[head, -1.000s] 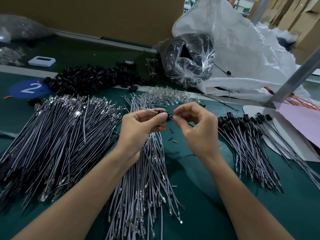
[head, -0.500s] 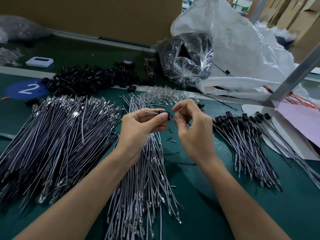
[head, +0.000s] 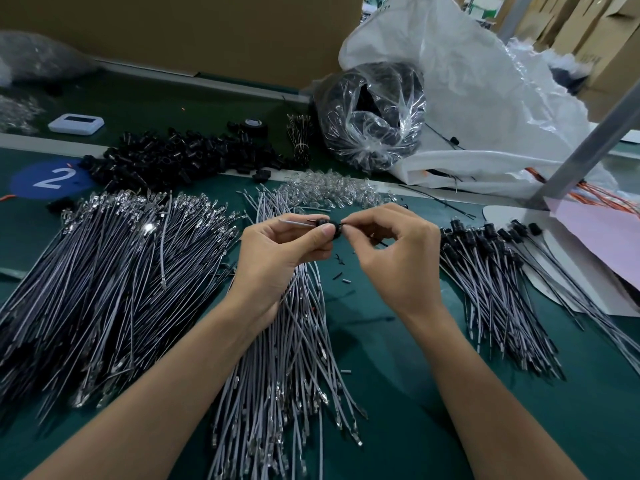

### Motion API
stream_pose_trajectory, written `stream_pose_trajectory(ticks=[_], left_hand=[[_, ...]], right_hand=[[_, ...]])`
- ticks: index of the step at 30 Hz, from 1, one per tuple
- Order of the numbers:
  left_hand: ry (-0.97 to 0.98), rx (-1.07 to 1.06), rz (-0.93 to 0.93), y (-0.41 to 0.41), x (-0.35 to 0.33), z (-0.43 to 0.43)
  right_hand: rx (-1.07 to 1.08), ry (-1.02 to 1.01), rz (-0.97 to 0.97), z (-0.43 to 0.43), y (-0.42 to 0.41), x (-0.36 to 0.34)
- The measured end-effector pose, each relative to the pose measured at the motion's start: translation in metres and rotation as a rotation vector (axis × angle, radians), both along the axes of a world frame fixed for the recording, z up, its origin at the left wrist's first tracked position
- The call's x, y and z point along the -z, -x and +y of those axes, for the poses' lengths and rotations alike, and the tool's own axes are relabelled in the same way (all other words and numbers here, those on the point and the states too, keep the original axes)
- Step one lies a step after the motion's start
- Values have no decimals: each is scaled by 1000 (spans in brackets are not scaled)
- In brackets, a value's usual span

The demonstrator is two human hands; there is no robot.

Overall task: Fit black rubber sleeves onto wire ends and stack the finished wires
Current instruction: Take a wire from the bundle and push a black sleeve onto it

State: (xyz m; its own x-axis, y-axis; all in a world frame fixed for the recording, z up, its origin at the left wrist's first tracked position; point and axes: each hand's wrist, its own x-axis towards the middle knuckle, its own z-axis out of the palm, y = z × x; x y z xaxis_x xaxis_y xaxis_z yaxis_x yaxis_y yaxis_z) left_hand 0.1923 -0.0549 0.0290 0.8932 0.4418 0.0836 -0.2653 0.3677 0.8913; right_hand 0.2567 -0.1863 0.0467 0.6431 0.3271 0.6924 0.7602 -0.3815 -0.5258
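The head view, the only 1 here, looks down on a green table (head: 398,375) with both hands raised just above its middle. The left hand (head: 280,258) grips a black rubber sleeve (head: 327,225) between thumb and curled fingers, with a short run of grey wire (head: 294,222) showing from its far side. The right hand (head: 391,261) pinches something thin at the sleeve's right mouth, probably the wire's tip, though it is too small to be sure. The sleeve lies between the 2 hands, touching both, and its long axis runs left to right along the wire, so the coming pull or push looks set to follow that line. The left hand holds the sleeve itself and is the nearer; the right hand only meets its end. Beneath the hands lies a fan of bare wires (head: 287,358), and a bigger pile (head: 104,278) sits to the left. The finished stack (head: 495,289), its sleeved ends pointing away, lies just right of the right hand, so that hand is better placed to set the wire down. Loose sleeves (head: 180,157) are heaped well beyond the left hand.
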Motion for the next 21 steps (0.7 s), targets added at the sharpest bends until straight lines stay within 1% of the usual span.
stream_pose_trajectory(ticks=[3, 7, 17, 21], left_hand=[[25, 7, 1, 0, -1, 1], [40, 19, -5, -1, 0, 1], [-43, 11, 4, 0, 2, 0], [-24, 10, -5, 1, 2, 3]], right_hand=[[-10, -37, 81, 1, 1, -1], [-11, -59, 132, 3, 3, 0], [-25, -49, 140, 0, 1, 3], [-82, -47, 189, 2, 4, 2]])
